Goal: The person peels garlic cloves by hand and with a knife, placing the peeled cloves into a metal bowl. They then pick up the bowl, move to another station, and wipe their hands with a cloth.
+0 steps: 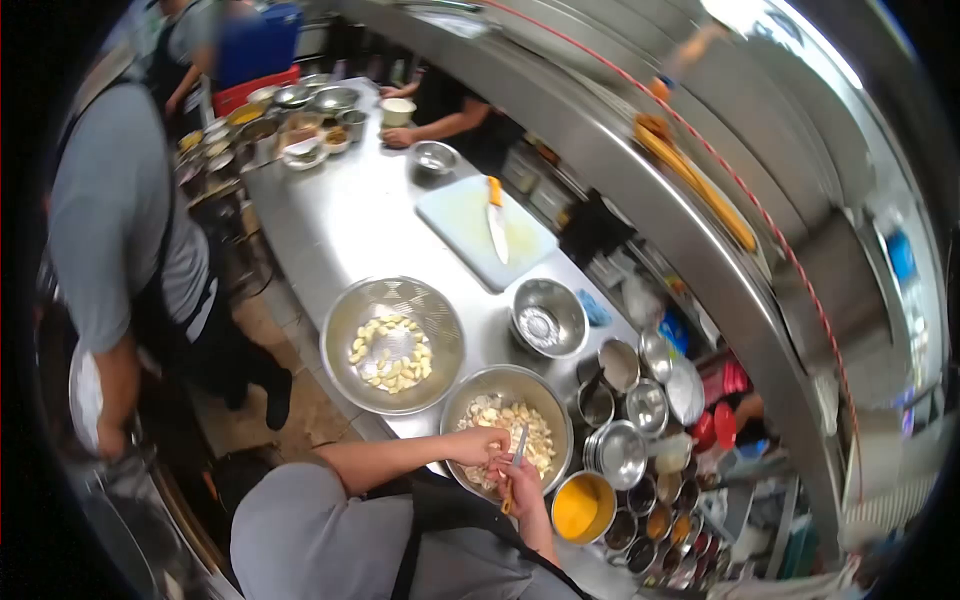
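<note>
Over a steel bowl (563, 420) of pale garlic cloves (532, 428), my two hands meet close together. My right hand (522, 485) is closed round a small paring knife (519, 446), its yellow handle low in the palm and its blade pointing up and away. Beside the blade, my left hand (481, 446) is closed in a pinch; what its fingers hold is hidden. Just beyond, to the left, a perforated steel colander (338, 345) holds peeled cloves (402, 372) scattered on its bottom.
A cutting board (460, 225) bears a large yellow-handled knife (497, 228). Nearby stand a steel bowl (549, 318), a pot of yellow liquid (583, 506) and several stacked bowls. One co-worker (120, 220) stands at left; another's hand (398, 137) rests across the table (310, 215). A steel shelf (600, 140) hangs at right.
</note>
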A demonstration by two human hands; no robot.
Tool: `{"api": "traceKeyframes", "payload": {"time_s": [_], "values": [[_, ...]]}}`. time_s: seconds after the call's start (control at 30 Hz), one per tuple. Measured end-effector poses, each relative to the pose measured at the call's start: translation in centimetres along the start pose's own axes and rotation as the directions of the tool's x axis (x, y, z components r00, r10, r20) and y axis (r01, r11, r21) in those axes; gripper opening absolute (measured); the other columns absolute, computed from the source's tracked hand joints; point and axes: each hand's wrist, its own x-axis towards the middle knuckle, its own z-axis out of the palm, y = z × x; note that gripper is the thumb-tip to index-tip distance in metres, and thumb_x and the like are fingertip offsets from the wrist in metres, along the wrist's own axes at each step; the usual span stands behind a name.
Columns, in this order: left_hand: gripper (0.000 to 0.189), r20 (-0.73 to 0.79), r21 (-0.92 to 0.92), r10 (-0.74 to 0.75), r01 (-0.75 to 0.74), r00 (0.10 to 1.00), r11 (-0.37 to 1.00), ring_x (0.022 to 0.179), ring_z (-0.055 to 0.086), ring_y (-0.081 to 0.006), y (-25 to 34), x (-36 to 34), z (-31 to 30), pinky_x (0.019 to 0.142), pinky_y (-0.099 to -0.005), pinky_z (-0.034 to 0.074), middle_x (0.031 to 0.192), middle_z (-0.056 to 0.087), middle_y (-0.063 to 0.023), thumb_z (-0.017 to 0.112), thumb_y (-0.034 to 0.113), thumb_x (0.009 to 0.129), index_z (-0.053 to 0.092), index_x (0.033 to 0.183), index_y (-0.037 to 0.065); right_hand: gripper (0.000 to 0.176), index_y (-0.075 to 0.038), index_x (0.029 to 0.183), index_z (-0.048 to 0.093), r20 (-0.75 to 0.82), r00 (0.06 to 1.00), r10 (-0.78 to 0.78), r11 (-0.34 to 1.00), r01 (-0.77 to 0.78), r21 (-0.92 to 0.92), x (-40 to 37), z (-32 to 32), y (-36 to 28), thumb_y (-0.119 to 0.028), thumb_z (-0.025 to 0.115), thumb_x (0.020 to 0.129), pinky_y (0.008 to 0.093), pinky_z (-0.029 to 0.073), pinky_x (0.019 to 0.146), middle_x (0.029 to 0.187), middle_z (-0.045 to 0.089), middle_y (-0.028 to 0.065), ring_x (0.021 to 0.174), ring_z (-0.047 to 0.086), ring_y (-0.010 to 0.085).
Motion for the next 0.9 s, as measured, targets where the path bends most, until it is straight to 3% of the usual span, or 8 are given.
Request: {"api": "traceKeyframes", "payload": {"time_s": [0.23, 0.37, 0.43, 0.5, 0.6, 0.7, 0.73, 0.9], "values": [[0.017, -0.153, 0.217, -0.025, 0.059, 0.988, 0.974, 0.085, 0.066, -0.0334, 0.9, -1.1, 0.4, 0.073, -0.0427, 0.05, 0.09, 0.067, -0.0185, 0.063, 0.021, 0.08, 0.064, 0.091, 0.007, 0.025, 0.001, 0.114, 0.053, -0.129, 0.991, 0.018, 1.0, -0.016, 0.017, 0.2, 0.6, 0.7, -0.003, 0.053, 0.09, 0.022, 0.043, 0.041, 0.086, 0.067, 0.014, 0.069, 0.069, 0.02], [0.02, -0.163, -0.048, -0.125, 0.119, 0.979, 0.992, 0.077, 0.067, -0.0332, -1.6, -0.4, 2.6, 0.065, -0.042, 0.052, 0.088, 0.068, -0.0191, 0.066, 0.021, 0.081, 0.061, 0.086, 0.002, 0.03, 0.003, 0.115, 0.052, -0.099, 0.995, -0.031, 0.996, 0.039, 0.082, 0.4, -0.2, 1.3, 0.005, 0.047, 0.085, 0.024, 0.044, 0.042, 0.093, 0.066, 0.0174, 0.078, 0.071, 0.0263], [0.017, -0.203, -0.145, 0.043, -0.073, 0.978, 0.987, 0.078, 0.068, -0.0314, -0.9, -1.2, 2.9, 0.064, -0.0417, 0.052, 0.084, 0.068, -0.0184, 0.069, 0.013, 0.078, 0.059, 0.082, 0.0, 0.035, 0.004, 0.115, 0.049, -0.042, 0.999, -0.032, 0.997, 0.035, 0.071, 1.1, -1.2, 1.8, 0.008, 0.046, 0.081, 0.0252, 0.045, 0.042, 0.096, 0.065, 0.0194, 0.08, 0.07, 0.0286], [0.016, -0.112, 0.119, -0.067, 0.081, 0.991, 0.99, 0.086, 0.069, -0.0279, -0.8, -1.0, 2.6, 0.072, -0.0368, 0.052, 0.088, 0.07, -0.0156, 0.069, 0.01, 0.079, 0.06, 0.089, 0.0, 0.039, 0.004, 0.117, 0.046, -0.119, 0.993, -0.025, 0.997, 0.034, 0.074, 0.7, -0.8, 1.5, 0.01, 0.047, 0.079, 0.0262, 0.046, 0.042, 0.094, 0.065, 0.019, 0.08, 0.07, 0.0291], [0.012, -0.111, 0.146, -0.118, 0.134, 0.987, 0.98, 0.087, 0.069, -0.028, 2.3, -2.0, 2.0, 0.072, -0.0373, 0.052, 0.09, 0.069, -0.017, 0.065, 0.008, 0.08, 0.06, 0.089, 0.001, 0.035, 0.004, 0.117, 0.044, -0.073, 0.997, -0.032, 0.999, 0.033, 0.014, 1.4, -2.2, 2.1, 0.006, 0.052, 0.083, 0.0264, 0.046, 0.042, 0.088, 0.064, 0.0158, 0.079, 0.071, 0.0265], [0.019, -0.074, -0.082, -0.111, 0.105, 0.991, 0.991, 0.086, 0.07, -0.0273, 0.9, -1.4, 2.9, 0.068, -0.037, 0.054, 0.092, 0.069, -0.0191, 0.065, 0.001, 0.077, 0.055, 0.093, -0.002, 0.026, 0.001, 0.113, 0.048, -0.019, 0.999, -0.025, 0.999, 0.026, 0.022, 1.9, -2.3, 2.2, -0.001, 0.055, 0.088, 0.0253, 0.043, 0.042, 0.084, 0.065, 0.0123, 0.067, 0.067, 0.0197], [0.028, -0.122, 0.074, -0.065, 0.074, 0.99, 0.995, 0.083, 0.069, -0.0299, 0.3, -1.1, 3.4, 0.069, -0.0389, 0.053, 0.092, 0.07, -0.0179, 0.07, 0.01, 0.075, 0.058, 0.097, -0.001, 0.024, 0.0, 0.111, 0.05, 0.013, 1.0, -0.003, 0.999, 0.003, 0.047, 1.8, -2.6, 2.2, -0.001, 0.055, 0.088, 0.0249, 0.043, 0.042, 0.083, 0.065, 0.0117, 0.064, 0.065, 0.0185], [0.038, -0.116, 0.174, -0.073, 0.093, 0.991, 0.98, 0.088, 0.067, -0.033, 1.9, -2.2, 4.2, 0.075, -0.04, 0.052, 0.092, 0.069, -0.0165, 0.071, 0.022, 0.074, 0.061, 0.105, 0.003, 0.016, -0.003, 0.103, 0.057, 0.103, 0.994, 0.023, 0.997, -0.031, 0.074, 2.4, -2.3, 1.9, -0.001, 0.055, 0.088, 0.0235, 0.041, 0.042, 0.081, 0.065, 0.0082, 0.056, 0.059, 0.0146]]}}
